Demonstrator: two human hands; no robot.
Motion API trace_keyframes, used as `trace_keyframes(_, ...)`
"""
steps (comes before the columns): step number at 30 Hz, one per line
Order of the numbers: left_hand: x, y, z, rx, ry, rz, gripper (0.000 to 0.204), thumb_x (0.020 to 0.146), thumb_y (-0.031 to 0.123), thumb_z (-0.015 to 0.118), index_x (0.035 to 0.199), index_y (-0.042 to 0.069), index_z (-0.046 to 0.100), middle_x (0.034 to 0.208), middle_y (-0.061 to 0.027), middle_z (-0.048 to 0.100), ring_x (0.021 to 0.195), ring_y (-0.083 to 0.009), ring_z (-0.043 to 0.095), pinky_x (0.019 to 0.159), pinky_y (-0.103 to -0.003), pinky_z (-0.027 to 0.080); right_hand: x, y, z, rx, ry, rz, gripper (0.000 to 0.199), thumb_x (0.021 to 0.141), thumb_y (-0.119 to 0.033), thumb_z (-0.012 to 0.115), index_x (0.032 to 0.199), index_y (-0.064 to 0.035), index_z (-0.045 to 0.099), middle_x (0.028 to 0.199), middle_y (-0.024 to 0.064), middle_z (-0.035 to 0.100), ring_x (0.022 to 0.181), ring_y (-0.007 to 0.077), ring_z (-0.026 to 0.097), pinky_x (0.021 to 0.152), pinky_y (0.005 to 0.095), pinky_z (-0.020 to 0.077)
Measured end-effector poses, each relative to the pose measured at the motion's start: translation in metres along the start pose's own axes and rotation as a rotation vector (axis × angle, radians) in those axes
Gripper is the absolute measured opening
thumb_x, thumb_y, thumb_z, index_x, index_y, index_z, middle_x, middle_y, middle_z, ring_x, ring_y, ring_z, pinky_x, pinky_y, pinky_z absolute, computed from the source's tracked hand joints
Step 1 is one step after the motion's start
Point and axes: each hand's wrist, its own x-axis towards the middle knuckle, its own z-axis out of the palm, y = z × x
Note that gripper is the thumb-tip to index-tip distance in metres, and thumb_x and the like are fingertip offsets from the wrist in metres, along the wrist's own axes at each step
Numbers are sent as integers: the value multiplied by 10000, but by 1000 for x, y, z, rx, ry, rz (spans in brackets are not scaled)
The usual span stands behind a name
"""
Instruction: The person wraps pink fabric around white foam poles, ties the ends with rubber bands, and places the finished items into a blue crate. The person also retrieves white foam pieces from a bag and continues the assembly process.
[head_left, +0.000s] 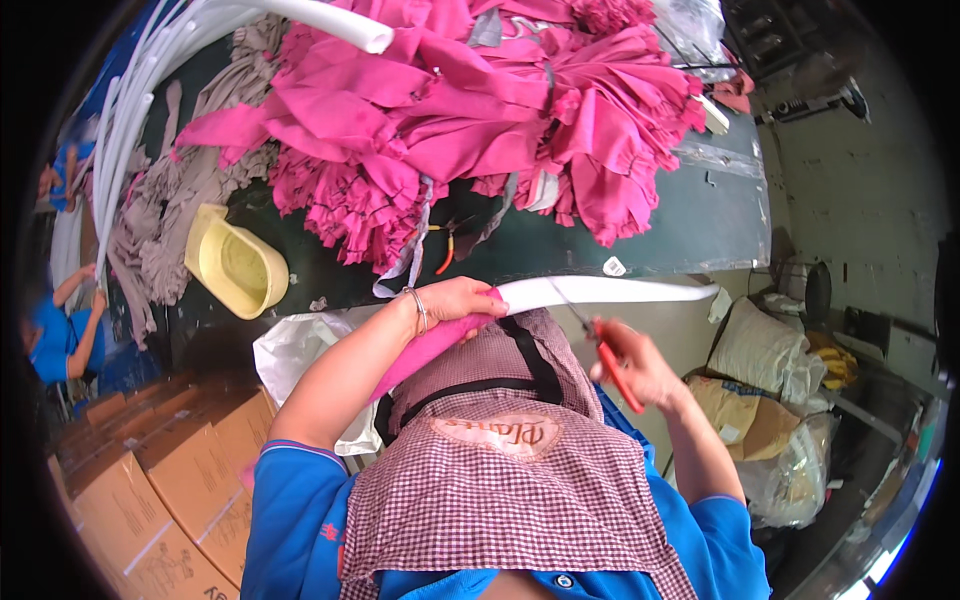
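While the left hand (465, 305) is wrapped tightly around a pink sleeve (428, 350) and the white tube (620, 290) inside it, the tube's bare length extends rightward beyond the fingers along the worktop's near edge, and the right hand (640, 368) clasps a red-handled tool (618, 375), its blurred tip near the tube. On the dark green worktop (720, 220), a yellow tub (212, 262) sits by the near edge, left of centre, with heaped pink cloth (430, 110) behind; sacks (757, 340) stand past the right edge.
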Motion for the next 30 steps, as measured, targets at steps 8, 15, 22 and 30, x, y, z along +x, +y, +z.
trace_keyframes(8,23,6,28,-186,-139,-44,306,891,261,676,1040,21,560,827,-105,632,559,-181,650,483,-306,542,-45,55,63,157,-135,278,893,824,-782,477,1216,19,537,920,120,588,845,212,556,760,360,468)
trace_keyframes(15,23,7,49,-67,-157,27,348,896,269,661,1119,21,558,826,-83,615,560,-163,636,490,-294,533,-27,57,83,353,-106,242,905,816,-784,475,1203,33,522,943,97,559,861,151,535,765,299,463)
trace_keyframes(22,10,5,57,170,-11,193,350,903,255,654,1144,16,570,837,-42,599,564,-130,599,504,-263,506,-2,38,76,316,-83,201,796,862,-725,488,1093,33,561,874,71,582,785,154,560,700,302,479)
trace_keyframes(30,25,29,44,115,-42,11,462,941,401,609,1215,33,555,887,-92,671,579,-167,645,447,-289,532,6,0,61,-156,3,276,621,844,-633,601,897,-23,704,774,215,670,785,375,671,714,442,517)
